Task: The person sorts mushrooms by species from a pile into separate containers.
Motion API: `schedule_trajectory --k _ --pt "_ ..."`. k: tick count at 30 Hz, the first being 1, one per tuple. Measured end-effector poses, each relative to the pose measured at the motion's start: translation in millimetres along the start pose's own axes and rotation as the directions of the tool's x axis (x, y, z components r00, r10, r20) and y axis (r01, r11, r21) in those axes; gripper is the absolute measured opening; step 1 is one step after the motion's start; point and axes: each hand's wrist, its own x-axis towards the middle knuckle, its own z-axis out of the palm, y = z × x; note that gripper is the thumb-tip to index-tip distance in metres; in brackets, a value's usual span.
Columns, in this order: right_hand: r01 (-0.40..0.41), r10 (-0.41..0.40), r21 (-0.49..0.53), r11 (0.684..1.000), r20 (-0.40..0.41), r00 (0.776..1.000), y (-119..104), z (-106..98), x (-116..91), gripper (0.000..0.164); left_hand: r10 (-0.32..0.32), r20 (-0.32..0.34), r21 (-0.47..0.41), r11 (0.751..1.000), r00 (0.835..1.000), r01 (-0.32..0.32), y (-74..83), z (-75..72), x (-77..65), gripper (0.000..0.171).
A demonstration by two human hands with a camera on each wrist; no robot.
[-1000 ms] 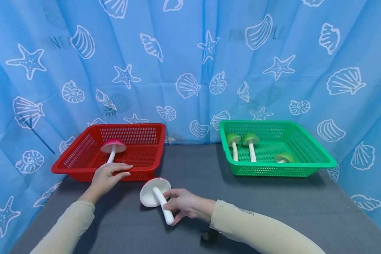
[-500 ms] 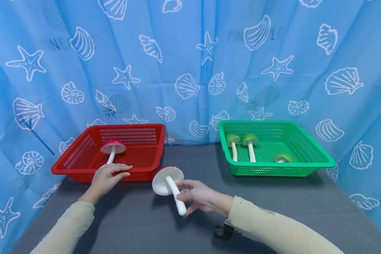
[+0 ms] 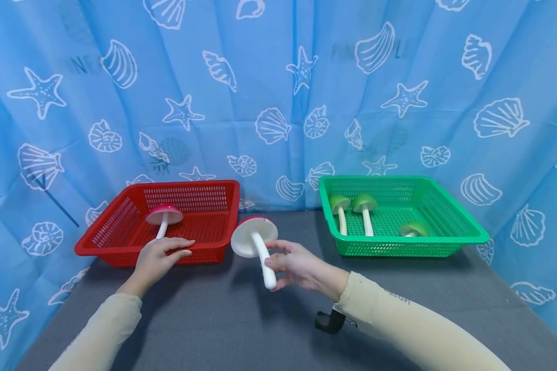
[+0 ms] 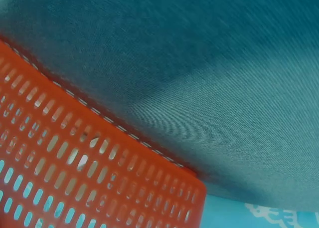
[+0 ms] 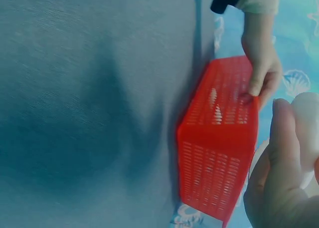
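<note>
Low over the grey table, my right hand (image 3: 301,267) pinches the white stem of a red-capped toy mushroom (image 3: 247,238), its pale underside facing me. The cap is near the right front corner of a red plastic basket (image 3: 209,252). My left hand (image 3: 155,262) grips that basket's front rim; in the right wrist view its thumb lies outside the wall and the fingers reach over the rim. Another red-capped mushroom (image 3: 167,210) lies inside, its stem end partly behind the left hand. Only the slotted basket wall (image 4: 99,158) and table cloth show in the left wrist view.
On the right stands a green plastic basket (image 3: 408,240) holding green-capped mushrooms (image 3: 364,202), 3 in all. A blue curtain (image 3: 278,93) with white shell prints hangs right behind both baskets. A black wrist device (image 3: 330,321) hangs below the right sleeve.
The right hand has lifted the red-capped mushroom off the table and carried it away from me and slightly right. The left hand stays on the red basket's rim.
</note>
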Motion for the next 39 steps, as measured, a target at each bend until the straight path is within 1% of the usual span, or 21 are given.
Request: schedule_trajectory --k 4,9,11,13,18,23,31,39 --pt "0.023 -0.022 0.027 0.999 -0.025 0.999 -9 2 7 0.045 0.001 -0.006 0.011 1.000 1.000 -0.001 -1.0 0.8 0.7 0.033" --pt "0.060 -0.059 0.034 0.998 -0.042 0.997 -22 7 19 0.045 0.037 -0.027 0.049 0.998 0.999 -0.035 -1.5 3.5 2.8 0.034" --pt "0.068 -0.066 0.046 0.997 -0.046 0.997 -28 10 25 0.045 0.038 -0.032 0.053 0.998 0.999 -0.036 -0.9 3.6 3.6 0.034" --pt "0.074 -0.070 0.060 0.995 -0.053 0.996 -33 14 31 0.044 0.029 -0.029 0.049 0.998 0.999 -0.028 -0.3 3.3 4.0 0.034" --pt "0.075 -0.069 0.084 0.994 -0.074 0.995 -46 26 47 0.043 -0.016 0.003 0.025 1.000 1.000 0.016 0.2 1.3 3.5 0.034" --pt "0.079 -0.070 0.099 0.992 -0.096 0.993 -54 38 63 0.043 -0.053 0.030 0.013 0.999 0.998 0.052 -0.3 0.3 4.3 0.035" --pt "0.093 -0.078 0.118 0.989 -0.122 0.989 -57 52 85 0.047 -0.073 0.052 0.002 0.997 0.996 0.073 1.9 0.6 6.7 0.036" --pt "0.125 -0.111 0.068 0.990 -0.177 0.978 -57 71 105 0.047 -0.106 0.066 -0.003 0.994 0.992 0.106 4.1 -2.7 3.9 0.036"
